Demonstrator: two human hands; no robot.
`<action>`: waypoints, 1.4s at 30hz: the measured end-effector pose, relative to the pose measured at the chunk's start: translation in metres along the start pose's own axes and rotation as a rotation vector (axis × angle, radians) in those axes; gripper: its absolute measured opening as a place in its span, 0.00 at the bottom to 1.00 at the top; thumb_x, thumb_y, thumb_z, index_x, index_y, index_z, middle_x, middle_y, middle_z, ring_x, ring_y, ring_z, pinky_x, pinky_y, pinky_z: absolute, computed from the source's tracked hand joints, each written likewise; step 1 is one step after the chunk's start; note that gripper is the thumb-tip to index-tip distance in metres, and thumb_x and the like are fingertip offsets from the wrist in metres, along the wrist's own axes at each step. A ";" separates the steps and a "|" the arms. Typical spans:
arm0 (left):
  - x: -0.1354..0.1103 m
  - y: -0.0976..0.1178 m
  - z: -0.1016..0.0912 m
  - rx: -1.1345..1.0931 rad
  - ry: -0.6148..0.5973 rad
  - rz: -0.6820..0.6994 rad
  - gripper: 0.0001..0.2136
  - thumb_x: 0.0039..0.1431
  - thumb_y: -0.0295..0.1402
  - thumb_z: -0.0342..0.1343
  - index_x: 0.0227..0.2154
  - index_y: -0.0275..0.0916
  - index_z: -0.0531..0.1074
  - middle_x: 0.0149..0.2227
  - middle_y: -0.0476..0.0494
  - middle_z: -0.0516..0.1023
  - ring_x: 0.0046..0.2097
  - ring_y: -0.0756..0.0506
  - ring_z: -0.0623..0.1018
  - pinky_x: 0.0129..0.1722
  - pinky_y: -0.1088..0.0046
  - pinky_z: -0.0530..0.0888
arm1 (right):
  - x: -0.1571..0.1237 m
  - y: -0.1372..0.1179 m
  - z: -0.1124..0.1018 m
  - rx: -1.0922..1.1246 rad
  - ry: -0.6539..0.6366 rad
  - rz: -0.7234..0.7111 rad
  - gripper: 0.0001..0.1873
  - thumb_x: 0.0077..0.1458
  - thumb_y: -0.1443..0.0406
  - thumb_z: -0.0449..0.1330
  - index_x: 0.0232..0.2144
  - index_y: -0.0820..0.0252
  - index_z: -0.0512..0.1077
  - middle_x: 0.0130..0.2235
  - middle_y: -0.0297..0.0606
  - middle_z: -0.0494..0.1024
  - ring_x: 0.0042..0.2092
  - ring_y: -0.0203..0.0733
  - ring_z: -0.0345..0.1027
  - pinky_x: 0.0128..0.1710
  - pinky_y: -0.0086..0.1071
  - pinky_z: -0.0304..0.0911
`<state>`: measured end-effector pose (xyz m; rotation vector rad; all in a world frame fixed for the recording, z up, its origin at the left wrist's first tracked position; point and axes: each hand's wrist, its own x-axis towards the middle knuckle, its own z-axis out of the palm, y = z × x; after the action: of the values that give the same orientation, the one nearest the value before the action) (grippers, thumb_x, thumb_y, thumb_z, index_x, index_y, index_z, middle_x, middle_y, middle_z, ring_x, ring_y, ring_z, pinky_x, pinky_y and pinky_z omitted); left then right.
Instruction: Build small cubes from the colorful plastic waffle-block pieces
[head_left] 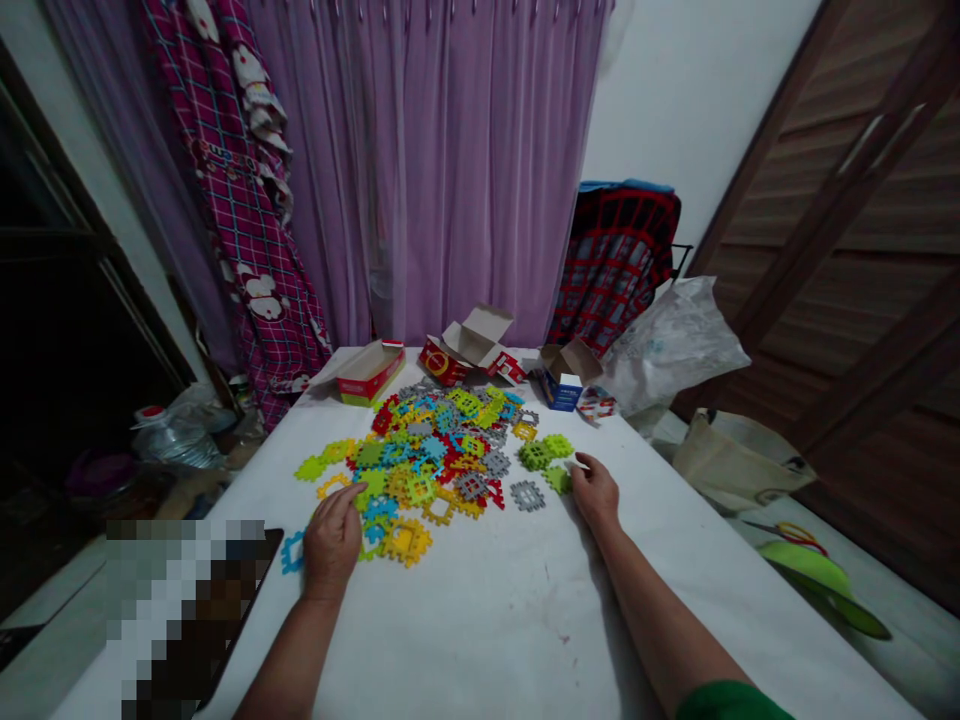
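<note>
On the white table is a heap of flat, notched plastic building tiles (431, 450) in yellow, lime, blue, red and grey. My left hand (334, 535) rests at the heap's near left side, fingers stretched toward a lime tile (372, 486); whether they press on it I cannot tell. Close to that hand lies a blue frame-shaped tile (292, 553). My right hand (597, 490) is at the right, its index finger and thumb a little apart beside a green tile (556, 480). A darker green piece (535, 456) and a grey tile (528, 496) lie left of it.
Along the table's far edge stand an opened red-and-green box (371, 373), a red box (444, 362) and a blue box (561, 388). A clear plastic bag (675, 335) is at the far right. A dark-edged flat object (251, 600), partly pixelated, lies at the left edge.
</note>
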<state>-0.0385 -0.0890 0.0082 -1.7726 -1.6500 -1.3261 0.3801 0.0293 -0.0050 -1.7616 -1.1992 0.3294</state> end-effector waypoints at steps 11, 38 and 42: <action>-0.003 -0.005 -0.002 0.013 -0.042 -0.072 0.16 0.59 0.26 0.45 0.41 0.41 0.78 0.40 0.44 0.83 0.43 0.44 0.81 0.46 0.67 0.77 | 0.006 -0.005 0.006 0.069 0.011 0.025 0.30 0.43 0.55 0.54 0.45 0.67 0.77 0.37 0.47 0.81 0.37 0.48 0.73 0.42 0.38 0.65; 0.016 -0.014 0.009 0.057 -0.103 0.035 0.16 0.60 0.26 0.45 0.41 0.40 0.78 0.39 0.43 0.83 0.42 0.44 0.81 0.45 0.66 0.79 | 0.028 -0.013 0.034 0.153 0.005 -0.002 0.31 0.41 0.53 0.52 0.43 0.65 0.77 0.43 0.47 0.81 0.32 0.44 0.70 0.39 0.38 0.64; 0.017 -0.012 0.002 0.025 -0.101 0.070 0.16 0.61 0.26 0.45 0.42 0.42 0.78 0.40 0.44 0.83 0.43 0.45 0.81 0.45 0.66 0.78 | 0.027 -0.009 0.033 0.166 0.048 0.025 0.31 0.40 0.52 0.53 0.44 0.63 0.77 0.42 0.46 0.81 0.32 0.45 0.70 0.37 0.38 0.65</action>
<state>-0.0508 -0.0748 0.0178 -1.8924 -1.6331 -1.1986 0.3657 0.0708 -0.0074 -1.6331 -1.0848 0.3879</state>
